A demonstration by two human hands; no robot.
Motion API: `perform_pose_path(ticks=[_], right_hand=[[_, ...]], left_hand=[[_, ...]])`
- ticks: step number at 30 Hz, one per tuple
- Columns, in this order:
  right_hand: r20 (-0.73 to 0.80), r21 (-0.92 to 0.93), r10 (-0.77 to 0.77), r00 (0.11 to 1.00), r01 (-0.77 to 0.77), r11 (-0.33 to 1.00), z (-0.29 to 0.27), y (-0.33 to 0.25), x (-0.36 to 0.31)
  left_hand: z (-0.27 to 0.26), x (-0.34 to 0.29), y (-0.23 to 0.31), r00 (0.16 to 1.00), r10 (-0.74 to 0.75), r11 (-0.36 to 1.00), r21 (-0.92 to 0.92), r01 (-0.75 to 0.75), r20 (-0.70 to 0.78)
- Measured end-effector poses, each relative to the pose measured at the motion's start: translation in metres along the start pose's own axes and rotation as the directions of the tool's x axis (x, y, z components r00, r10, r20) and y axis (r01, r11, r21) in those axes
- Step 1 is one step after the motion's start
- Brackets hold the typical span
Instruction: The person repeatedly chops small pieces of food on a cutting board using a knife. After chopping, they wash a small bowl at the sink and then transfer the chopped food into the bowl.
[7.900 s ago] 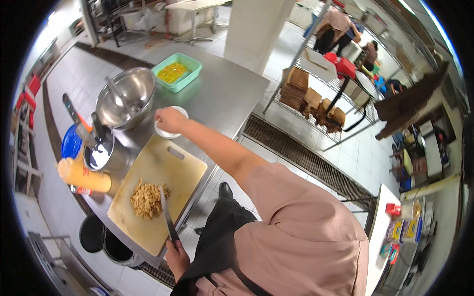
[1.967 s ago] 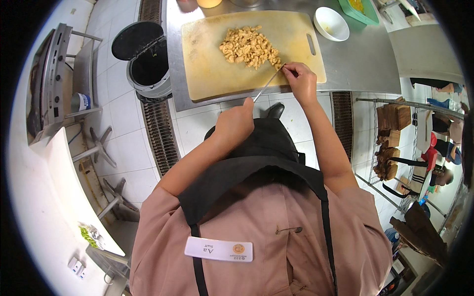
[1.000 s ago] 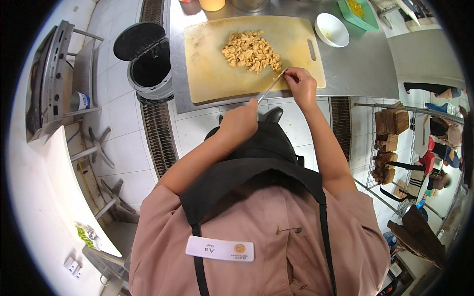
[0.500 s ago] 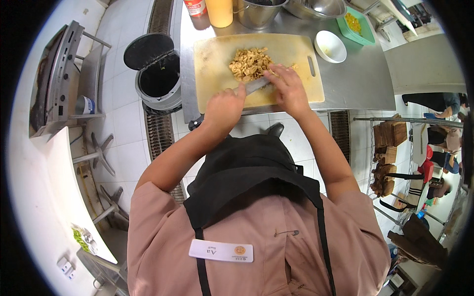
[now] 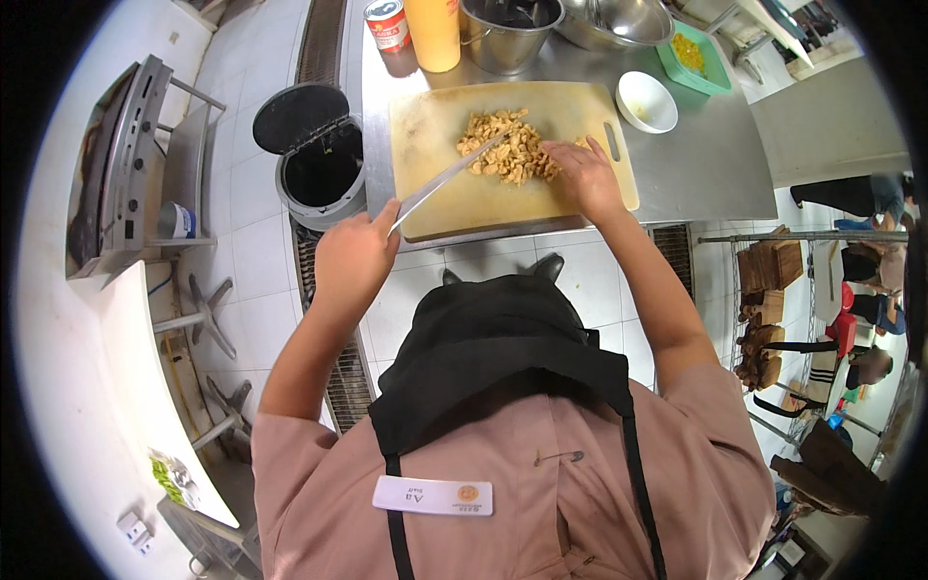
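Observation:
A light cutting board lies on the metal table, bearing a pile of small golden-brown chopped food pieces whose exact kind I cannot make out. My left hand is closed round the handle of a kitchen knife, off the board's near left corner. The blade slants up and to the right, its tip over the pile. At the pile's right edge, my right hand has its fingers stretched out, touching or very near the pieces. A few small bits sit beyond its fingertips, near the board's handle slot.
On the table stand a white bowl, a green container of yellow food, metal bowls, a metal pail, a yellow bottle and a can. A lidded bin is left; people are far right.
My left hand has drawn the knife back to the left and toward me, turning the blade up across the pile. My right hand has moved slightly right, off the blade. The pile looks more spread.

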State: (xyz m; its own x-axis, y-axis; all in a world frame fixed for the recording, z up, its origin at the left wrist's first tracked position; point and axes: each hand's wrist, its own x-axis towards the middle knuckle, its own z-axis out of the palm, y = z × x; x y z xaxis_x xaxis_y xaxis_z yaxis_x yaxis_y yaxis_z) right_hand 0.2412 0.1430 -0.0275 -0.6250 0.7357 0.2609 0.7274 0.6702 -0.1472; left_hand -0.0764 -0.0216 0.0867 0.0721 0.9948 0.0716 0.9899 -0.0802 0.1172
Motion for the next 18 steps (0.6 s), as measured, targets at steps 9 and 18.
perform_pose_path(ticks=[9, 18], right_hand=[[-0.293, -0.038, -0.061, 0.954, 0.052, 0.998, -0.022, -0.013, 0.020], [-0.214, 0.195, 0.057, 0.975, -0.014, 0.981, -0.024, -0.024, 0.016]], left_hand=[[0.031, -0.023, 0.012, 0.982, -0.191, 0.896, -0.407, 0.178, 0.007], [0.041, -0.028, 0.019, 0.971, -0.215, 0.823, -0.515, 0.238, 0.106]])
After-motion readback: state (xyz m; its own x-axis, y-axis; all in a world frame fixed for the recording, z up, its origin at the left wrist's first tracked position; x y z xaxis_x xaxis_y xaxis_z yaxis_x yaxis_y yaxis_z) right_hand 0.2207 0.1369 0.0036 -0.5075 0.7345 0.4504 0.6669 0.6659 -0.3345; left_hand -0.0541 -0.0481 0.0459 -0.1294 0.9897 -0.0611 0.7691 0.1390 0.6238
